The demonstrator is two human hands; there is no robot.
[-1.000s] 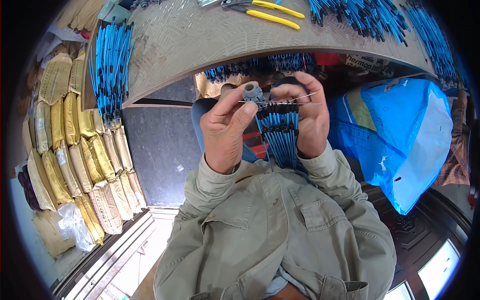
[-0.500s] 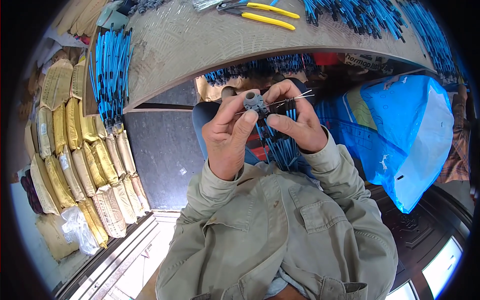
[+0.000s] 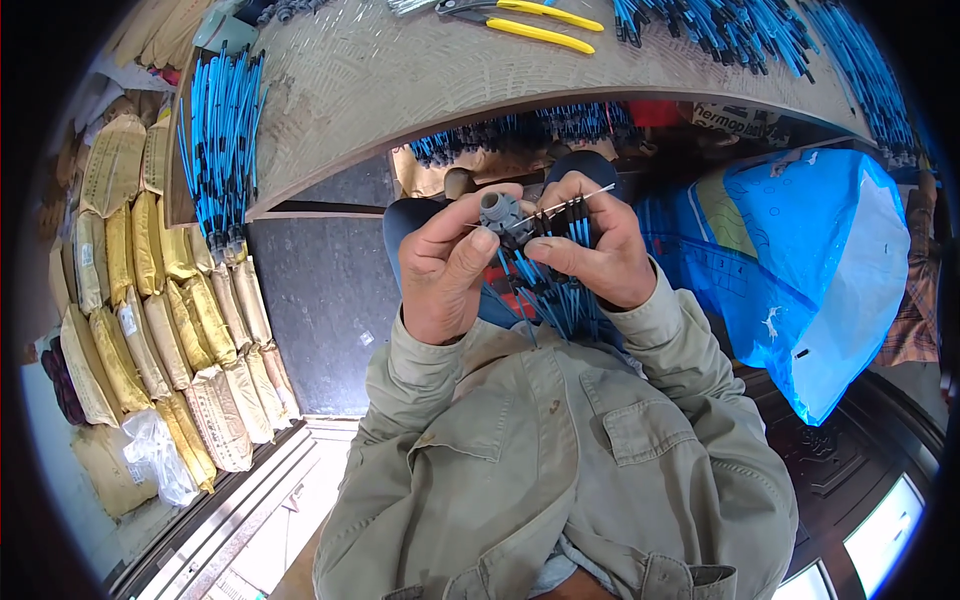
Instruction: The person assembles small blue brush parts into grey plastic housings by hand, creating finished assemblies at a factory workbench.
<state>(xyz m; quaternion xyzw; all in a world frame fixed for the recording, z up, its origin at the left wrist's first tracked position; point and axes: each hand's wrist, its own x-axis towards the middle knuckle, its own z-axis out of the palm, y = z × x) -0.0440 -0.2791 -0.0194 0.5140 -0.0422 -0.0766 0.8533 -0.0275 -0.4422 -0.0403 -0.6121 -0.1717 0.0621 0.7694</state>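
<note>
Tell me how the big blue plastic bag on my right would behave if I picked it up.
The bag would probably flex and crumple, since its thin-looking sides show creases. Its glossy surface suggests it could be a bit slippery. Its weight is hard to judge, because I can't see what, if anything, is inside.

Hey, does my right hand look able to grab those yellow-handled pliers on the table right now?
Probably not until it lets go: your right hand is occupied with the blue stems and thin wire beside the grey fitting. The pliers themselves lie uncovered on the table, beyond its near edge.
</note>
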